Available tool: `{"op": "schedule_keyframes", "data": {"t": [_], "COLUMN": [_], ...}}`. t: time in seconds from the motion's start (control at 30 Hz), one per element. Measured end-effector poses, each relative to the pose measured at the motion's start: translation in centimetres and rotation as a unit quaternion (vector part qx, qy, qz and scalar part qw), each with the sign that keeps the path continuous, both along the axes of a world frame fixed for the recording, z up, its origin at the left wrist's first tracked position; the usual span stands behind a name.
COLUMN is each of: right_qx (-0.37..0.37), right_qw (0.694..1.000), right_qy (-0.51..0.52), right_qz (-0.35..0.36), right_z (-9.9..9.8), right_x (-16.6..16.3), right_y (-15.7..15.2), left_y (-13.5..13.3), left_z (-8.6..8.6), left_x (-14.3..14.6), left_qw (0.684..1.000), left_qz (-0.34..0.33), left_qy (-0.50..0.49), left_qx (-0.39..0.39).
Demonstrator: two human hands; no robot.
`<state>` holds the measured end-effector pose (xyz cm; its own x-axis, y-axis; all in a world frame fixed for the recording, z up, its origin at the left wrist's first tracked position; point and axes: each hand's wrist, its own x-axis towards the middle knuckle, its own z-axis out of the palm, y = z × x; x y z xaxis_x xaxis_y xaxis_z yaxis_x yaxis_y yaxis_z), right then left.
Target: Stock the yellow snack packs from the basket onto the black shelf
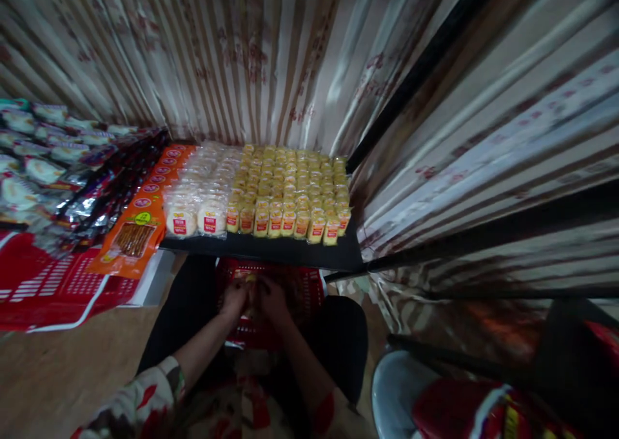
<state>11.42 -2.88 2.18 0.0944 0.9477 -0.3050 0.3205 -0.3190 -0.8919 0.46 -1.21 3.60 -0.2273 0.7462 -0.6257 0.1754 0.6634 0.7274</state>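
My left hand (235, 298) and my right hand (271, 302) are close together over a red plastic basket (316, 283) between my knees. Their fingers are bent around a small yellowish packet (250, 278), dim and partly hidden by the fingers. What lies inside the basket is too dark to make out. Just beyond, on a black shelf (285, 249), stand rows of small yellow wrapped cakes (290, 194). Left of these are clear-wrapped round white crackers (198, 194) with red labels.
An orange snack bag (140, 213) overhangs the shelf, beside many shiny packets (53, 149). Another red basket (62, 284) is at left. A striped curtain (251, 52) and black frame bar (416, 78) border the shelf. Lower right are a grey seat (399, 387) and red bag (454, 407).
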Motion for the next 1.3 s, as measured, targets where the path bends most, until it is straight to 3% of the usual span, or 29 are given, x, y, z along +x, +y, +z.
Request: {"op": "schedule_keyframes", "data": {"t": [0.13, 0.27, 0.47, 0.57, 0.67, 0.77, 0.87, 0.93, 1.03, 1.2, 1.3], "right_qx": [0.052, 0.073, 0.081, 0.113, 0.134, 0.156, 0.166, 0.177, 0.198, 0.245, 0.24], "right_qw": [0.998, 0.993, 0.974, 0.959, 0.962, 0.976, 0.983, 0.983, 0.979, 0.948, 0.939], "right_qy": [0.002, 0.028, 0.161, 0.177, 0.162, 0.108, 0.031, -0.001, -0.022, 0.053, 0.022], "right_qz": [-0.019, -0.09, -0.139, -0.192, -0.176, -0.11, -0.075, -0.049, -0.052, -0.195, -0.244], "right_z": [2.5, 4.0, 5.0, 6.2, 8.0, 10.1, 11.9, 12.8, 13.5, 12.2, 11.1], "right_x": [1.6, 3.1, 3.9, 4.5, 5.9, 7.7, 9.4, 10.3, 11.2, 11.8, 12.1], "right_y": [-0.8, -2.2, -3.4, -3.1, -2.7, -2.2, -1.8, -1.5, -1.0, -0.3, -0.4], "left_y": [-0.5, -0.9, -2.3, -2.5, -1.6, 0.0, 1.3, 2.0, 2.8, 4.0, 4.9], "left_z": [2.9, 5.3, 6.1, 5.9, 6.6, 8.6, 11.0, 12.2, 13.2, 14.0, 13.8], "left_x": [0.4, 0.9, 2.2, 2.6, 2.6, 2.6, 3.4, 4.4, 6.2, 9.8, 12.2], "left_qw": [0.997, 0.964, 0.926, 0.947, 0.97, 0.925, 0.863, 0.84, 0.831, 0.849, 0.868], "left_qz": [0.032, 0.093, 0.062, -0.04, -0.161, -0.272, -0.383, -0.429, -0.433, -0.396, -0.363], "left_qy": [-0.069, -0.248, -0.371, -0.315, -0.135, 0.021, 0.031, 0.017, 0.035, 0.025, 0.018], "left_qx": [0.01, -0.001, 0.015, 0.038, 0.123, 0.263, 0.328, 0.332, 0.347, 0.35, 0.337]}}
